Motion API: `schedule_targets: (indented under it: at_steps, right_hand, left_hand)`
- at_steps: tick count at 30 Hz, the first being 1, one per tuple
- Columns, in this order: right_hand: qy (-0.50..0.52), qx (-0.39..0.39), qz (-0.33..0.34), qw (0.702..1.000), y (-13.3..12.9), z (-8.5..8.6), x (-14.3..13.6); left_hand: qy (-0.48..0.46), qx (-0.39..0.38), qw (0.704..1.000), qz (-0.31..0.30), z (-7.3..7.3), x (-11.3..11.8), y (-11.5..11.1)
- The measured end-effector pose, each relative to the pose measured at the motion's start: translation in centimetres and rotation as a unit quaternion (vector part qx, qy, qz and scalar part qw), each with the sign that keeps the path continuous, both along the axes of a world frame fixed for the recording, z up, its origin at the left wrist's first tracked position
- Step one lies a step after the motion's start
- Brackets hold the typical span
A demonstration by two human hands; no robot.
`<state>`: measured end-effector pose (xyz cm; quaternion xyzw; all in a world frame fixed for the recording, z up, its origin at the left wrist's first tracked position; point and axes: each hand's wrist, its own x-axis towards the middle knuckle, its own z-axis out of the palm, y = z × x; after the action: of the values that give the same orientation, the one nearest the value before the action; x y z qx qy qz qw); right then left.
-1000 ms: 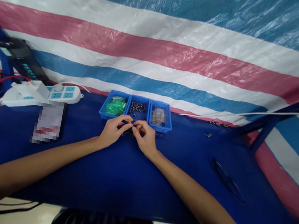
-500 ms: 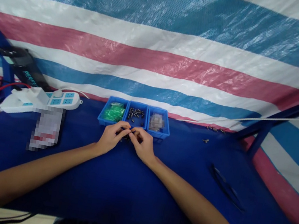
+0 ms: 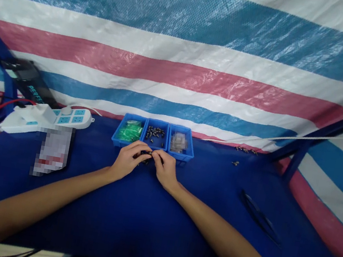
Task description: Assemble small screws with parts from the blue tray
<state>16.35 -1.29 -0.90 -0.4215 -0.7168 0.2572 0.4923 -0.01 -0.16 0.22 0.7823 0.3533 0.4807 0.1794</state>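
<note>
My left hand point(image 3: 128, 160) and my right hand point(image 3: 166, 169) meet at the front of three blue bins, fingertips pinched together. Between them is a small dark metal piece point(image 3: 150, 153), mostly covered by the fingers, so its exact kind is unclear. More small dark pieces point(image 3: 143, 162) show on the table beneath the fingers. Just behind, the left bin point(image 3: 118, 142) holds green plastic pieces or bags point(image 3: 130, 131). Small dark and silvery metal parts point(image 3: 155, 132) lie in the middle bin point(image 3: 155, 145), and clear plastic pieces point(image 3: 179, 142) fill the right bin point(image 3: 184, 157).
A white power strip point(image 3: 75, 119) with cables and a dark bottle-like item point(image 3: 30, 82) sit at left, near a blurred packet point(image 3: 53, 152). Small metal parts point(image 3: 246, 150) lie at the back right, with dark glasses point(image 3: 260, 217) closer. Striped sheeting point(image 3: 181, 75) hangs behind.
The fingertips have parted slightly, and a bit of the dark metal piece now shows between them. The camera view has tilted up a little. The bins and other items stay in place.
</note>
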Motion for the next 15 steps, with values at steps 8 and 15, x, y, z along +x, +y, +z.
schedule_targets:
  at_steps: [8, 15]
  right_hand:
    - [0.0, -0.026, -0.023, 0.999, -0.02, 0.25, 0.02]
    - [-0.005, -0.016, -0.021, 1.0, -0.12, 0.54, 0.06]
  left_hand:
    - [-0.02, -0.075, 0.997, 0.016, -0.12, -0.21, -0.58]
    - [-0.006, -0.004, 1.0, 0.024, -0.09, -0.07, -0.38]
